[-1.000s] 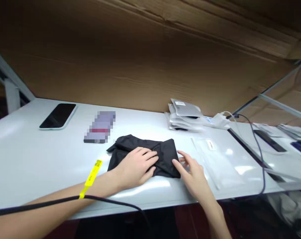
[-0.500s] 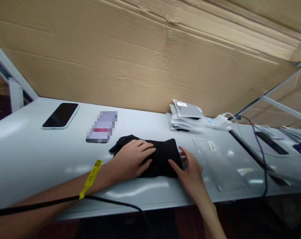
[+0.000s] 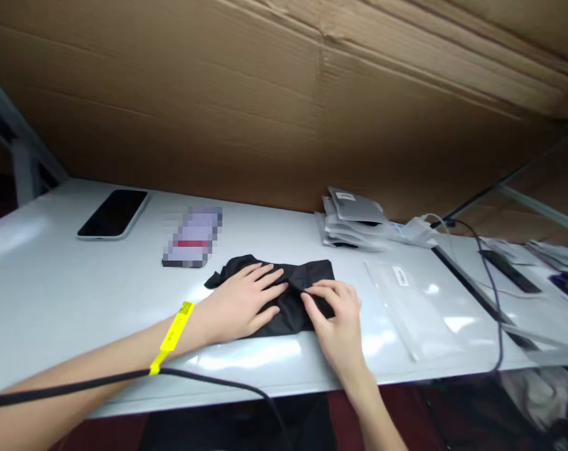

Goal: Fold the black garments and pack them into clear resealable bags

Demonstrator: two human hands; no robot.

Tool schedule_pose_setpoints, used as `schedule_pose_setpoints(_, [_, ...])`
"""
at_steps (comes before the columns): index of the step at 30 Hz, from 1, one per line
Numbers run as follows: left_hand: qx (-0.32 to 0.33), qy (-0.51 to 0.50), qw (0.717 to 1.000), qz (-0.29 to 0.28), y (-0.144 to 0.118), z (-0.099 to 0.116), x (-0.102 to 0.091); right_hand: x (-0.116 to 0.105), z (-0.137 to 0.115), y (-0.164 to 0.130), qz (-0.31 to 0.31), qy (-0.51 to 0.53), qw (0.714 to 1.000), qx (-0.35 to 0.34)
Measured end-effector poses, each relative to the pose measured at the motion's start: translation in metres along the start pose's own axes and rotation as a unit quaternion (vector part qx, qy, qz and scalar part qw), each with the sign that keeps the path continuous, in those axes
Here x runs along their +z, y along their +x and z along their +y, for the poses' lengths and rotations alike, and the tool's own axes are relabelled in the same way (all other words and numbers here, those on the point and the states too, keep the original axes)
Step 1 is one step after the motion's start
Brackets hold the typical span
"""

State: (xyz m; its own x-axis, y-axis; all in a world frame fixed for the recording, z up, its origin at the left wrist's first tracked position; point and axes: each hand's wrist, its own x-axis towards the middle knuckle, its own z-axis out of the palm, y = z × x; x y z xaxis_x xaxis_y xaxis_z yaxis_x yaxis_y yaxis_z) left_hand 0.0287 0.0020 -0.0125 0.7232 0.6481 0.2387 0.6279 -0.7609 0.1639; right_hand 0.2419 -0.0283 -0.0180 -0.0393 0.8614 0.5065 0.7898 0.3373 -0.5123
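Cloth (image 3: 286,319), lower centre of frame: left hand (image 3: 241,304) spread flat on it, right hand (image 3: 336,308) pinching some up, apparently folding, so next calls for careful flattening.

Cloth (image 3: 290,317) lies left of the plastic bag (image 3: 418,313).

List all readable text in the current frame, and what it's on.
None legible.
Yellow tag on the black cable: square code and small print, too small to read.
White label on the clear bag: too small.
White sticker on the packet stack: too small.
Pixelated device: any text is obscured.
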Motion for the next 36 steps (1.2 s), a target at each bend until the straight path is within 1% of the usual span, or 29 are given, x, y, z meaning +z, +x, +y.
schedule_pose_setpoints(3, [-0.009, -0.012, 1.000, 0.014, 0.000, 0.000, 0.001, 0.002, -0.003, -0.002, -0.064, -0.005, 0.998, -0.008])
schedule_pose_setpoints(5, [-0.020, -0.023, 0.999, 0.030, -0.001, -0.001, 0.002, -0.002, -0.003, -0.003, -0.085, 0.006, 0.996, -0.004])
schedule_pose_setpoints(6, [-0.023, -0.027, 0.999, 0.037, -0.001, 0.000, 0.001, -0.005, -0.002, -0.002, -0.085, 0.015, 0.996, 0.003])
schedule_pose_setpoints(8, [-0.013, -0.029, 0.999, 0.042, -0.001, 0.000, 0.000, -0.014, 0.003, -0.001, -0.065, 0.028, 0.997, 0.033])
schedule_pose_setpoints(11, [0.013, -0.017, 0.999, 0.033, -0.001, 0.001, -0.001, -0.028, 0.015, 0.002, -0.032, 0.019, 0.991, 0.125])
schedule_pose_setpoints(13, [0.014, -0.010, 1.000, 0.026, 0.000, 0.001, 0.001, -0.033, 0.022, 0.002, -0.044, 0.002, 0.980, 0.192])
schedule_pose_setpoints(15, [0.013, -0.010, 1.000, 0.027, 0.002, 0.003, 0.004, -0.034, 0.024, 0.000, -0.075, -0.009, 0.970, 0.232])
schedule_pose_setpoints(17, [0.012, -0.010, 0.999, 0.032, 0.007, 0.007, 0.007, -0.031, 0.023, -0.002, -0.093, -0.008, 0.964, 0.248])
schedule_pose_setpoints(21, [0.015, -0.017, 0.998, 0.058, 0.014, 0.014, 0.007, -0.025, 0.021, -0.003, -0.075, 0.036, 0.961, 0.263])
schedule_pose_setpoints(24, [0.026, -0.030, 0.994, 0.105, 0.012, 0.014, -0.002, -0.024, 0.027, 0.000, -0.056, 0.094, 0.957, 0.269])
schedule_pose_setpoints(27, [0.004, -0.016, 0.989, 0.149, 0.003, 0.006, -0.013, -0.029, 0.033, 0.007, -0.021, 0.111, 0.954, 0.277])
schedule_pose_setpoints(29, [-0.025, -0.004, 0.988, 0.153, -0.002, -0.001, -0.017, -0.034, 0.034, 0.013, 0.021, 0.103, 0.956, 0.274])
schedule_pose_setpoints(31, [-0.050, -0.022, 0.990, 0.130, -0.007, -0.007, -0.018, -0.036, 0.028, 0.020, 0.073, 0.087, 0.963, 0.246])
schedule_pose_setpoints(33, [-0.078, -0.086, 0.988, 0.100, -0.009, -0.010, -0.017, -0.034, 0.013, 0.025, 0.118, 0.069, 0.974, 0.183])
schedule_pose_setpoints(34, [-0.095, -0.132, 0.983, 0.091, -0.009, -0.011, -0.017, -0.030, 0.003, 0.025, 0.127, 0.063, 0.980, 0.142])
schedule_pose_setpoints(35, [-0.114, -0.176, 0.974, 0.090, -0.009, -0.011, -0.017, -0.025, -0.009, 0.024, 0.124, 0.062, 0.985, 0.100])
schedule_pose_setpoints(36, [-0.134, -0.211, 0.963, 0.097, -0.008, -0.012, -0.017, -0.019, -0.022, 0.021, 0.106, 0.065, 0.991, 0.055])
